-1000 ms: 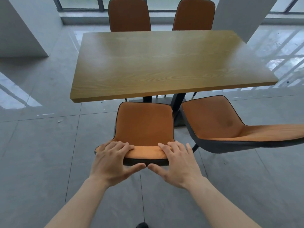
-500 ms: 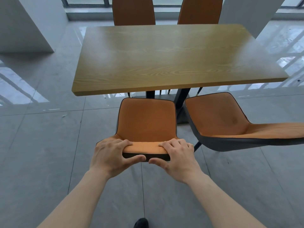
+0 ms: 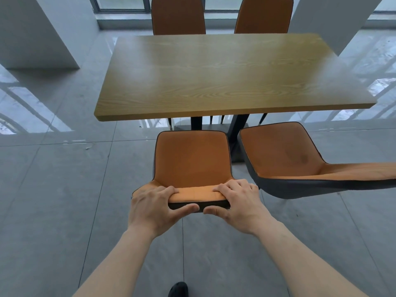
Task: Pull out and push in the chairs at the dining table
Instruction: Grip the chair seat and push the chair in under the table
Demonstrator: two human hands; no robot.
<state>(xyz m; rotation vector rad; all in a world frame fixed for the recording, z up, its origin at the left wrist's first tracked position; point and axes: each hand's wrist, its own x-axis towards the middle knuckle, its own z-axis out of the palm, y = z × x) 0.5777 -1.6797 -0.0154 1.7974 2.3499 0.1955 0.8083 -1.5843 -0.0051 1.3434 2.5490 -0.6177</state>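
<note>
An orange chair (image 3: 192, 159) with a dark shell stands in front of me, its seat clear of the wooden dining table (image 3: 225, 76). My left hand (image 3: 154, 209) grips the left part of the backrest's top edge, fingers over the front and thumb on the back. My right hand (image 3: 240, 204) grips the right part of that edge the same way. A second orange chair (image 3: 282, 155) stands to the right, turned sideways and pulled away from the table.
Two more orange chairs (image 3: 177, 16) (image 3: 263, 16) are tucked in at the table's far side. White pillars (image 3: 36, 35) (image 3: 334, 20) rise at the left and right back. Grey tiled floor (image 3: 53, 200) surrounds me; my dark shoe (image 3: 177, 289) shows at the bottom.
My fingers have curled over the backrest's top edge, going from resting on it to gripping it. The chair sits slightly farther from the table's near edge than a second ago.
</note>
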